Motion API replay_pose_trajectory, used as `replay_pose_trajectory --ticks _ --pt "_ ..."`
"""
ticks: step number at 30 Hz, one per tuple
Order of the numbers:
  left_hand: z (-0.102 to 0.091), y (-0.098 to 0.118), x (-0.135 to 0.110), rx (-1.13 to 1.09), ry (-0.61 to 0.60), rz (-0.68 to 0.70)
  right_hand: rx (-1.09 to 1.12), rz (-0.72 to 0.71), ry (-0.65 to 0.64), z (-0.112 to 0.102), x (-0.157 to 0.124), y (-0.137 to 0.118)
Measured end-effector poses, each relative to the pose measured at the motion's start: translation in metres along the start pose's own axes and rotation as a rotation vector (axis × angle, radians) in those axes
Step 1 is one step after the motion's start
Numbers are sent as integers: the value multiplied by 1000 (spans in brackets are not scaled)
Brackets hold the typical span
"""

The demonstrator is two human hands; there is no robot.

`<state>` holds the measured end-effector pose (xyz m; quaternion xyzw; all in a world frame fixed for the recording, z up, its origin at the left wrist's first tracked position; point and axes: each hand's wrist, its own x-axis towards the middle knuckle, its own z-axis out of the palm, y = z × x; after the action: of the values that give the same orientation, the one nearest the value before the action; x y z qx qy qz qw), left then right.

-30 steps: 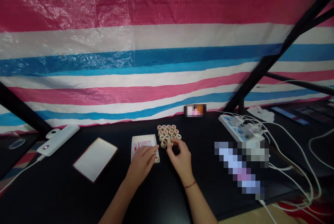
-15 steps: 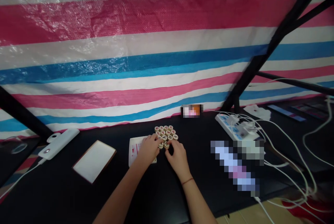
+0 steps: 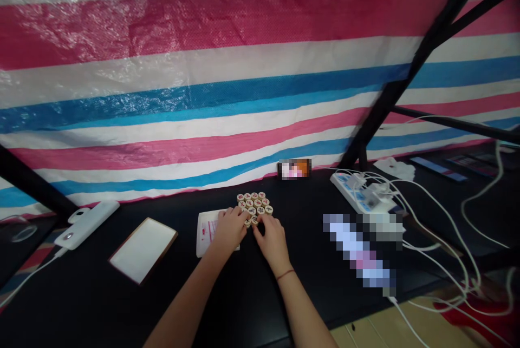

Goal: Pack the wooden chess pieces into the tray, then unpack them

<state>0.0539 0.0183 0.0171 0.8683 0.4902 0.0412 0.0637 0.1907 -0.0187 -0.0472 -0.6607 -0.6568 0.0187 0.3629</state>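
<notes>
Black tabletop (image 3: pixel 311 229) under discs (image 3: pixel 252 211) — striped sheet (image 3: pixel 227 61) behind.

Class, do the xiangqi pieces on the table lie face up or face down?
Face up: the visible xiangqi pieces show red or black writing on top. Cannot tell for any hidden by the left hand.

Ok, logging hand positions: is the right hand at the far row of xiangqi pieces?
No, the right hand is at the near row of xiangqi pieces.

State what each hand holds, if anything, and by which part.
The right hand is at the right edge of a nearest-row round piece, the left hand at the neighbouring piece; whether either grip holds cannot be told.
</notes>
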Motion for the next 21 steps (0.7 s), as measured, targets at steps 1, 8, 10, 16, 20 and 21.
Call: replay_pose_trajectory --ticks 1,8,10,16,20,21 --pt "0 0 0 -1 2 -1 -1 4 -6 0 0 0" --pt "-1 -4 -3 -28 26 -4 9 8 -14 0 1 -1" --pt "-3 -11 -6 -70 63 -10 3 18 -15 0 1 -2" --pt "-6 -51 -32 -268 274 -45 109 32 120 -4 0 -8" --pt "1 -62 -56 -218 294 -148 276 -109 28 -10 -4 -27" --pt "3 -61 -61 -188 289 -157 290 -146 -42 -11 -6 -32"
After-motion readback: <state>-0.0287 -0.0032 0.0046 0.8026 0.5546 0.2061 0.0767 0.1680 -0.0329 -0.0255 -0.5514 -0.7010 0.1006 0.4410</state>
